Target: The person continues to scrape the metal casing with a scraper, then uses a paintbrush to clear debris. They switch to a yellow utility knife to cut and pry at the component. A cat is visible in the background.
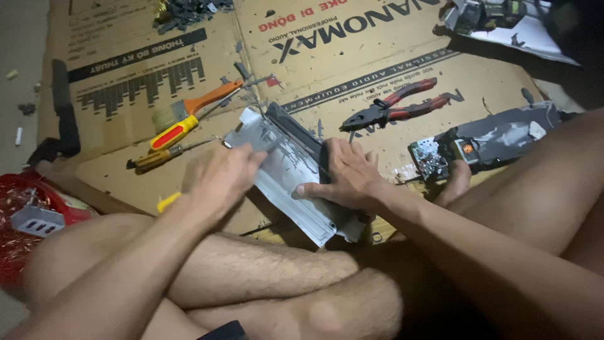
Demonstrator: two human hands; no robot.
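Your left hand (220, 176) and right hand (352, 176) are both closed on the grey metal case (286, 173), resting over the cardboard (352, 56). It looks stiff, light, sharp-edged; hold the long sides.

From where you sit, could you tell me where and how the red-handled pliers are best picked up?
Grip the pliers by the two red handles, coming from above on their right-hand end. They lie flat on the cardboard, handles spread and pointing up-right, dark jaws pointing toward the right hand on the grey metal casing. Nothing lies over the handles.
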